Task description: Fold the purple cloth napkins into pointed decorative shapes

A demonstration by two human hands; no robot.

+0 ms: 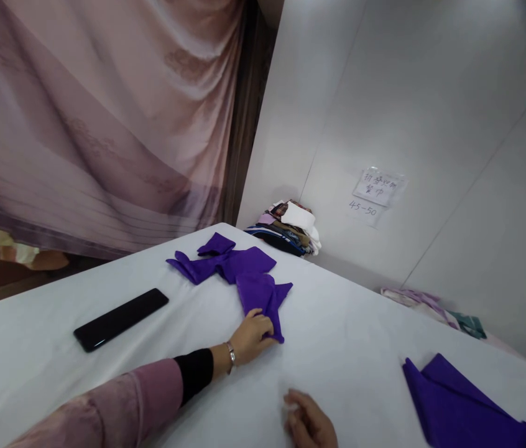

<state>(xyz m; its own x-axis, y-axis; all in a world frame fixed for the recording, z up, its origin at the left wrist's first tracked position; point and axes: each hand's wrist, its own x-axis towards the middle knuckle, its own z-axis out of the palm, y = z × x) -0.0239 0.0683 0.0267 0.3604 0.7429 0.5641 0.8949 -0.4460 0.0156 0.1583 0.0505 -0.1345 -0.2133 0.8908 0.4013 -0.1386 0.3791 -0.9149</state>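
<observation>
Left hand (251, 338) touches purple cloth (256, 291) — long axis slanting, tip near-right.

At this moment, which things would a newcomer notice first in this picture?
The vivid purple fabric probably draws the eye first, on the white table, where the left hand touches its near end. Next comes the flat black phone-like object to its left, then another purple piece at the lower right.

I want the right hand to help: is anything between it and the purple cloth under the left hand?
Nothing visible blocks the right hand; only tabletop shows between it and the near tip of the cloth. The left hand touches that end, beside the direct line. The phone lies farther left, off that line.
</observation>
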